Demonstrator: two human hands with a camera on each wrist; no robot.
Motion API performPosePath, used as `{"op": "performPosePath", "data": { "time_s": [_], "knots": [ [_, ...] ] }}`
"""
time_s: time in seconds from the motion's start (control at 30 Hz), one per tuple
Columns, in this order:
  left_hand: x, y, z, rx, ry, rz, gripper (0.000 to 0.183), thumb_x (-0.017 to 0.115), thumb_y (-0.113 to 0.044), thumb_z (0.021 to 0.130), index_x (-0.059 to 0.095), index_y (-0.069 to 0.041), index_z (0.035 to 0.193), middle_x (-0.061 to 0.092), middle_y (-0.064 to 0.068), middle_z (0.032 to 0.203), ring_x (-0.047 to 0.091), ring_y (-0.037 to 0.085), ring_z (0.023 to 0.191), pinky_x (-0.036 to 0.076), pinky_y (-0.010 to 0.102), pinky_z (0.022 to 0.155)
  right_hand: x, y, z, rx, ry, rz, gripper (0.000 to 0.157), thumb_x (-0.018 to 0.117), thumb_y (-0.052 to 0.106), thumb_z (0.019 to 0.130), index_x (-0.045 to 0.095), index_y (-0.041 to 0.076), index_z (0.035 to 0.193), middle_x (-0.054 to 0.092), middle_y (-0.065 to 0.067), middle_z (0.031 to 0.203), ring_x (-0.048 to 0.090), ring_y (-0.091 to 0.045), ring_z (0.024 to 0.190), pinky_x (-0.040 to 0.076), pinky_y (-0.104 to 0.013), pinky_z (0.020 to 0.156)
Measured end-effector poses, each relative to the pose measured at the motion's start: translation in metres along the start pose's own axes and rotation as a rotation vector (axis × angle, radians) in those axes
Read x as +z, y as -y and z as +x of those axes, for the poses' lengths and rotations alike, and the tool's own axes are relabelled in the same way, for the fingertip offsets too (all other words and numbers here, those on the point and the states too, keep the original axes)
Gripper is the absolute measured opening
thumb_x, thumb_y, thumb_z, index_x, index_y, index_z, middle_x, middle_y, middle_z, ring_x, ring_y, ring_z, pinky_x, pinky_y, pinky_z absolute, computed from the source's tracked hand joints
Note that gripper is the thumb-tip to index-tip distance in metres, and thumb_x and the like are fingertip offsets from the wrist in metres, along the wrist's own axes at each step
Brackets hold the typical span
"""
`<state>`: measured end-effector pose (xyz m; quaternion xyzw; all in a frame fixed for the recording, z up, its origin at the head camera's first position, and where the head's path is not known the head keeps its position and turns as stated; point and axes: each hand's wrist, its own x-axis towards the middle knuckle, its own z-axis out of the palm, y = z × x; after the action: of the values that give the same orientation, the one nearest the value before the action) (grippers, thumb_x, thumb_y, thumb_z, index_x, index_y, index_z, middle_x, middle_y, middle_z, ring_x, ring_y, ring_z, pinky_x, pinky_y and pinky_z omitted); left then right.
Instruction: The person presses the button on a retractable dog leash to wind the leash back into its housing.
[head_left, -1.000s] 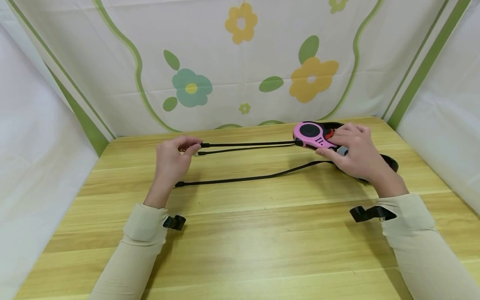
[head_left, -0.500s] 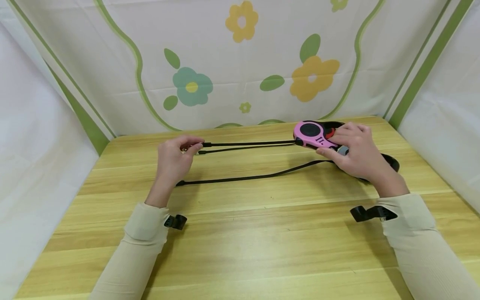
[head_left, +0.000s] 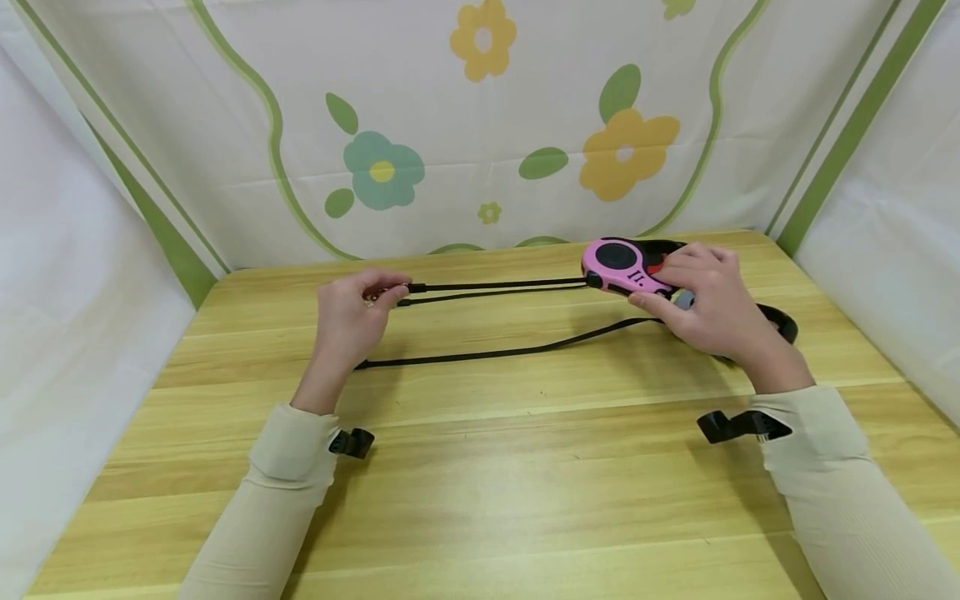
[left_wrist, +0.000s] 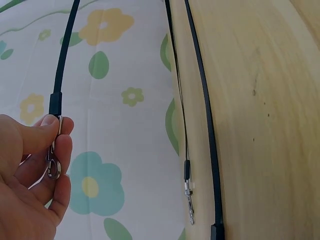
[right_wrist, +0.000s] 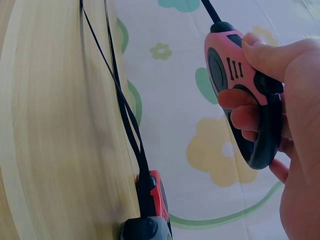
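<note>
Looped pink handle [right_wrist: 246, 80] is gripped by right hand [head_left: 705, 304]. Left of it, metal clip [left_wrist: 53, 170] is pinched by left hand [head_left: 348, 321].

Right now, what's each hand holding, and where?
Left hand: flat black strap, by its metal clip. Right hand: pink plastic leash reel, by its black handle.

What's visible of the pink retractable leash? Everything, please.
The pink retractable leash looks plastic, with a round black disc, dark markings and a black loop handle. The right hand grips it above the table, fingers curled through the handle. Its black strap runs nearly straight to a metal clasp pinched by the left hand.
</note>
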<state>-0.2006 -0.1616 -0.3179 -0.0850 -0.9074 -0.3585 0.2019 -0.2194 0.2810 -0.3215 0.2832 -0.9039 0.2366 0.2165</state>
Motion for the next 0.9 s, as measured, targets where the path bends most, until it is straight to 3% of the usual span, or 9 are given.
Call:
{"op": "performPosePath", "data": {
  "time_s": [0.3, 0.63, 0.9],
  "knots": [
    [0.0034, -0.0052, -0.0014, 0.045, 0.013, -0.017, 0.015, 0.076, -0.015, 0.099, 0.083, -0.008, 0.111, 0.083, 0.013, 0.105, 0.077, 0.031, 0.097, 0.061, 0.048, 0.086, -0.0009, 0.0017, -0.0008, -0.003, -0.004, -0.001, 0.039, 0.082, 0.032, 0.091, 0.08, -0.004, 0.106, 0.076, -0.023, 0.105, 0.057, -0.039, 0.114, 0.029, -0.07, 0.109],
    [0.0089, -0.0083, -0.0008, 0.087, 0.011, -0.026, 0.014, 0.077, -0.012, 0.098, 0.083, -0.006, 0.109, 0.083, 0.013, 0.103, 0.079, 0.03, 0.094, 0.063, 0.047, 0.085, -0.0003, 0.0013, -0.0012, -0.033, -0.028, 0.002, 0.033, 0.085, 0.029, 0.087, 0.081, -0.001, 0.098, 0.076, -0.021, 0.1, 0.058, -0.037, 0.11, 0.031, -0.067, 0.105],
    [0.0088, -0.0083, -0.003, 0.087, 0.008, -0.035, 0.013, 0.077, -0.01, 0.098, 0.083, -0.006, 0.109, 0.083, 0.014, 0.104, 0.078, 0.03, 0.093, 0.063, 0.047, 0.085, 0.0024, 0.0034, -0.0003, -0.07, -0.047, 0.012, 0.039, 0.083, 0.037, 0.09, 0.081, -0.001, 0.098, 0.076, -0.02, 0.098, 0.058, -0.038, 0.109, 0.032, -0.066, 0.102]
  ]
}}
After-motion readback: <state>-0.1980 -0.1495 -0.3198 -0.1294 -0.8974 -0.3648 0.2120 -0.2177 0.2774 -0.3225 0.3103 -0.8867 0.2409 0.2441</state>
